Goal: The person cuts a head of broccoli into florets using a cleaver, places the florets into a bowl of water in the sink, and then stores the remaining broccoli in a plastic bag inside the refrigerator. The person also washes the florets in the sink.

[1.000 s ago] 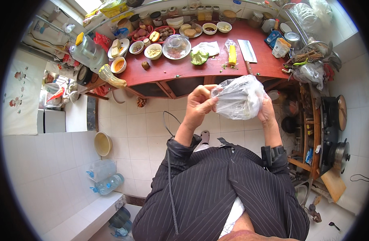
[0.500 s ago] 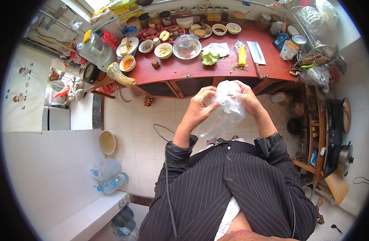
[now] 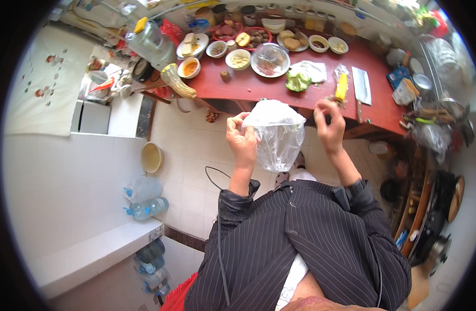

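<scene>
A clear plastic bag point(image 3: 280, 142) hangs over the floor in front of me, its mouth spread wide and its body puffed out. My left hand point(image 3: 242, 139) grips the left side of the bag's rim between thumb and fingers. To the right, apart from the bag, my right hand point(image 3: 329, 124) is raised with curled fingers and a gap between thumb and forefinger; nothing shows in it. Beyond the hands on the red counter point(image 3: 222, 94) lie green broccoli point(image 3: 298, 81), a white crumpled bag point(image 3: 314, 70), a yellow wrapped piece point(image 3: 341, 87) and a cleaver point(image 3: 361, 85).
A long pale squash point(image 3: 176, 82) juts over the counter's left edge. Several bowls, a covered plate point(image 3: 269, 59) and a red basket point(image 3: 258, 39) line the back. A wooden shelf point(image 3: 417, 207) stands on the right. Water bottles point(image 3: 147, 208) and a basin point(image 3: 152, 157) are at left.
The bunched bag has been opened out, its mouth now wide. My right hand has let go and moved right. The view has shifted, so the counter sits farther right.
</scene>
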`<action>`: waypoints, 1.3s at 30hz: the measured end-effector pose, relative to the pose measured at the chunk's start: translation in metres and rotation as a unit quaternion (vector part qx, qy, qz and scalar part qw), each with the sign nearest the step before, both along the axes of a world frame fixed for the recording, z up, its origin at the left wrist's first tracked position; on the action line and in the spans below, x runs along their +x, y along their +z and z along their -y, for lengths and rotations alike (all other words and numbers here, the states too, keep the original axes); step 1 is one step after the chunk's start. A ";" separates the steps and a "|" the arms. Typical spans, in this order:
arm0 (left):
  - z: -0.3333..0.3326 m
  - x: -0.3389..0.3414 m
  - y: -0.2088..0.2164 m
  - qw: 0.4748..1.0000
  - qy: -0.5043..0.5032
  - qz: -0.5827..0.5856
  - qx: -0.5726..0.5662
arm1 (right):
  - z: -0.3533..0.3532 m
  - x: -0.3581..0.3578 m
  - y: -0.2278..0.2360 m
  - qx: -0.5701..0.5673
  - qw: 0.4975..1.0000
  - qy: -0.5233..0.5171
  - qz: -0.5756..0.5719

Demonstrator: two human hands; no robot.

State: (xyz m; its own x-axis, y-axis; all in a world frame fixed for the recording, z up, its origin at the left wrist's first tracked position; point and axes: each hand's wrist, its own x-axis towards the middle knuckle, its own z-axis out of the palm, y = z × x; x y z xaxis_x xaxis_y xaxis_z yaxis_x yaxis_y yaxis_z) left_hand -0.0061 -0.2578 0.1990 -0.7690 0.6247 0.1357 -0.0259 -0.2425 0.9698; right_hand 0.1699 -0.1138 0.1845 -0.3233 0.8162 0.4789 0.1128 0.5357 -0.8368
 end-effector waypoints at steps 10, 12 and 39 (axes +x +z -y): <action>-0.031 0.036 0.011 0.996 -0.074 0.045 -0.011 | 0.002 -0.082 -0.047 0.055 0.908 0.398 0.119; -0.032 0.038 0.012 0.991 -0.103 0.037 -0.075 | -0.009 -0.107 -0.068 0.201 0.903 0.366 0.099; 0.002 -0.001 -0.020 0.959 0.149 0.146 -0.195 | -0.055 -0.104 -0.090 -0.099 0.644 0.640 0.407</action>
